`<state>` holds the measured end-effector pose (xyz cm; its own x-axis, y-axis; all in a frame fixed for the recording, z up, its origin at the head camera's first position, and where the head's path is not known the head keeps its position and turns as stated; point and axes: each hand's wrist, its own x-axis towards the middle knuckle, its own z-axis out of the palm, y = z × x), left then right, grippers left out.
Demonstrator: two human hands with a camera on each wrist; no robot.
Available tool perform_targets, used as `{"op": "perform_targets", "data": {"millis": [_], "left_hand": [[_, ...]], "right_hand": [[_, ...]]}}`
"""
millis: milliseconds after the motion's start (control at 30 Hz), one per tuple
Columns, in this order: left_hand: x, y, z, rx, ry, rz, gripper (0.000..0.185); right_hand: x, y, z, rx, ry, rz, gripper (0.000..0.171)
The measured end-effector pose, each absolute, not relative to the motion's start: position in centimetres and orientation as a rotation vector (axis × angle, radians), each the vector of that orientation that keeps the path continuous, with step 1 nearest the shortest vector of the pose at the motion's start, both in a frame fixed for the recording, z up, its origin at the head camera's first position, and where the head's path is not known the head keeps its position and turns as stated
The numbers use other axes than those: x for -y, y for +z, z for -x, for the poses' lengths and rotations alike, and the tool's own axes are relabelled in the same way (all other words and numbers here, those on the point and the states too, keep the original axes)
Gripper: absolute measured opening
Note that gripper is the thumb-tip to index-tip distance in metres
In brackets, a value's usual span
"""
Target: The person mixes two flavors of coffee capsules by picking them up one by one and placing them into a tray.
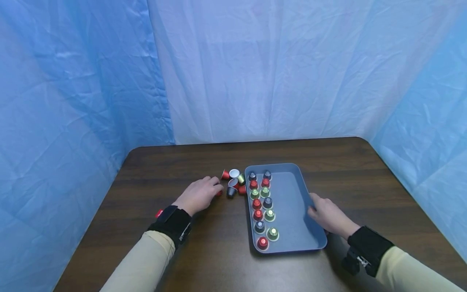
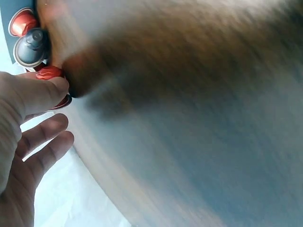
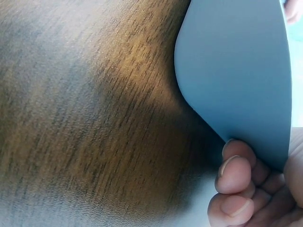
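My left hand (image 1: 200, 195) pinches a red coffee capsule (image 2: 49, 72) between thumb and fingers, just left of a loose pile of capsules; most of the capsule is hidden by the thumb. On the tabletop, that pile includes a dark capsule (image 1: 231, 192), a green one (image 1: 241, 179) and a red one (image 1: 225, 174). My right hand (image 1: 333, 215) grips the right edge of a blue-grey tray (image 1: 292, 202), thumb over the rim and fingers curled beneath it. Along the tray's left side, red, green and dark capsules stand upside down in two columns, among them a front red capsule (image 1: 262, 243).
The brown wooden table (image 1: 175, 162) has rounded far corners. Pale blue sheeting (image 1: 255, 81) hangs behind it and on both sides. Bare tray floor lies between the capsule columns and my right hand.
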<state>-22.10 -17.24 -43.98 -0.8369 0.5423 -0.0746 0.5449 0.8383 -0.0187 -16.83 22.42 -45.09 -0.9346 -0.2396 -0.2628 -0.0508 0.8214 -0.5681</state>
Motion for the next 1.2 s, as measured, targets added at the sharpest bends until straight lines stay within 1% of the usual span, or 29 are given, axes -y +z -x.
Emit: {"op": "perform_targets", "data": {"millis": [333,500,700,1200], "left_hand": [[17.7,-44.4,22.2,-2.966,-0.182,-0.94,0.047],[17.9,-44.4,22.2,-2.965,-0.206,-0.935,0.043],[18.2,-44.1,22.0,-2.973,-0.231,-0.933,0.044],[18.7,-43.6,21.9,-3.018,-0.153,-0.888,0.041]], "right_hand": [[-22.5,-45.1,16.8,-2.667,-0.827,0.208,0.056],[-22.5,-45.2,16.8,-2.665,-0.831,0.213,0.056],[-22.4,-45.1,16.8,-2.666,-0.821,0.202,0.056],[-22.4,-45.1,16.8,-2.664,-0.813,0.177,0.057]]}}
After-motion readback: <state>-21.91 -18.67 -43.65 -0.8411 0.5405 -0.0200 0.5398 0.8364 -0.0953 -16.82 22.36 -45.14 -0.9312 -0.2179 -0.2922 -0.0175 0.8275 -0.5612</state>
